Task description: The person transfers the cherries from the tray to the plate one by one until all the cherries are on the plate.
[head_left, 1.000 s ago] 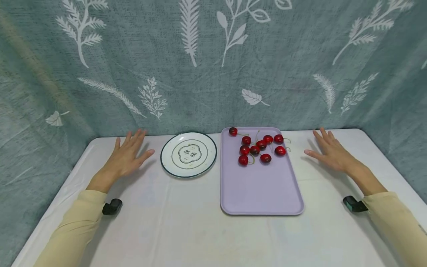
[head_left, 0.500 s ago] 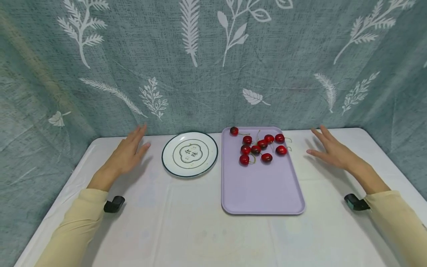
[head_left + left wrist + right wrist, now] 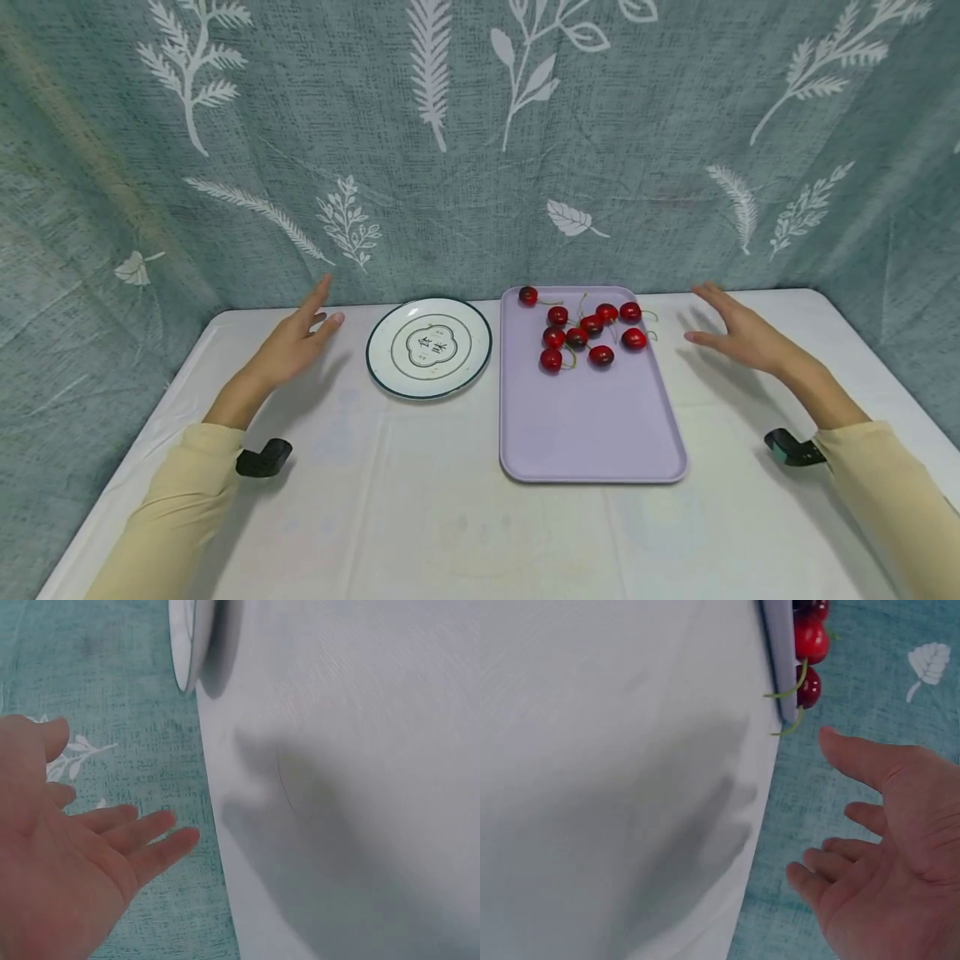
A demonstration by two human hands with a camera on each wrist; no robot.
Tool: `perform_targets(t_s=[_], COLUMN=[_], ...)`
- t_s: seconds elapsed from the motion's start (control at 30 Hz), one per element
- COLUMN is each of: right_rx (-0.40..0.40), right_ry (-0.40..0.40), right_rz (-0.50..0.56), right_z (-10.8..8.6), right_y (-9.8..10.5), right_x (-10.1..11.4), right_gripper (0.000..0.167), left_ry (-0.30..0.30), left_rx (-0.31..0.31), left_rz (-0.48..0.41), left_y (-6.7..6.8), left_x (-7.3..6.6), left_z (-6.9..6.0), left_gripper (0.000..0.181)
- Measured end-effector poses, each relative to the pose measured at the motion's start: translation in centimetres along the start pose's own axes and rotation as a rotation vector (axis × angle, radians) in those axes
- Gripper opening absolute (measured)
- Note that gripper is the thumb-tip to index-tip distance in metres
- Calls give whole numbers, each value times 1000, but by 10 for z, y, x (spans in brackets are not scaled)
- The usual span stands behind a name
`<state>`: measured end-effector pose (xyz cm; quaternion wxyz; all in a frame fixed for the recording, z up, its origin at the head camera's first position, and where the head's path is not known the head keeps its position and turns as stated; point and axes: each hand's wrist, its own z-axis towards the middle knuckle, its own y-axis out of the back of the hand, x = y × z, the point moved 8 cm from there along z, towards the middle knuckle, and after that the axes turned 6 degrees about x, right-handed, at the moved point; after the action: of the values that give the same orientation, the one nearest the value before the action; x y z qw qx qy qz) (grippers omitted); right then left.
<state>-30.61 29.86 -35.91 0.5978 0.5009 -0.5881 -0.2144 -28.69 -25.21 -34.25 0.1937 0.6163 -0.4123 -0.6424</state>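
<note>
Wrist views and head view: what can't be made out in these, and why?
Plate: left wrist view, mostly cut off by the top edge.
Tray and cherries: right wrist view, mostly cut off by the top edge.
Tiny marks on the plate: head view, too small to read.
Left hand and right hand: own wrist views, partly cut off by the side and bottom edges.

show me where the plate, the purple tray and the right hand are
Plate [image 3: 429, 348], head view: its printed centre.
Purple tray [image 3: 592, 429], head view: its bare near part.
Right hand [image 3: 900, 862], right wrist view: its palm.
</note>
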Motion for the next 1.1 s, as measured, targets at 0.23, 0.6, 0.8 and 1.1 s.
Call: perform_targets(t_s=[0.23,0.6,0.8,1.1], right_rx=[19,6,16,-6], right_ry=[-14,-8,-27,-48], right_rz=[81,306,420,596], right_z=[5,16,20,25], right_y=[0,2,1,-1], right_x=[2,-6,-13,-22], right_gripper=[76,64,65,65], left_ry=[-23,35,32,50], left_rx=[15,42,78,132], left_rz=[-242,-523,-651,-823], left_y=[-2,-9,-15,-24], left_x=[1,6,5,5], left_z=[1,1,1,0], left_gripper=[69,72,76,72])
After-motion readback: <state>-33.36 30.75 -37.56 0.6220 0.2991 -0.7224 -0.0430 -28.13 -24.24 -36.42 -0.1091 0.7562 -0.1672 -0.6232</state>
